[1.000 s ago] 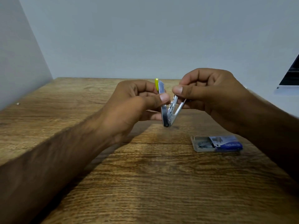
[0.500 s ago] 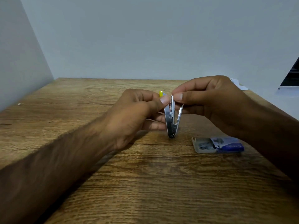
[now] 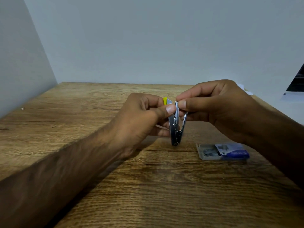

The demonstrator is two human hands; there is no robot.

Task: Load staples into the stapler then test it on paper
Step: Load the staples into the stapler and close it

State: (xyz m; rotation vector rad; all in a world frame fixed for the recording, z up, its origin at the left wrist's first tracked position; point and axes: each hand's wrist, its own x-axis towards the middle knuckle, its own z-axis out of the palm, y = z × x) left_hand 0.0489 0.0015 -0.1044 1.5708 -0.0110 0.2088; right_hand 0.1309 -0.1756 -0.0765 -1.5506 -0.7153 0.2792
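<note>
A small metal stapler (image 3: 174, 129) with a yellow top stands upright over the wooden table, hinge end down and its arms spread in a narrow V. My left hand (image 3: 141, 119) grips its left arm, thumb pressed near the top. My right hand (image 3: 213, 109) pinches the top of the stapler's inner metal arm between thumb and forefinger. Whether staples are between those fingers is hidden. An open blue and grey staple box (image 3: 222, 151) lies flat on the table to the right of the stapler, below my right wrist.
The wooden table (image 3: 148, 195) ends at grey walls on the left and at the back. A white scrap of paper (image 3: 245, 90) shows behind my right hand. A dark screen edge (image 3: 296, 83) is at the far right.
The stapler's arms have drawn closer together, from a wide V to a narrow one. Both hands and the stapler have sunk a little toward the table. The staple box has not moved.
</note>
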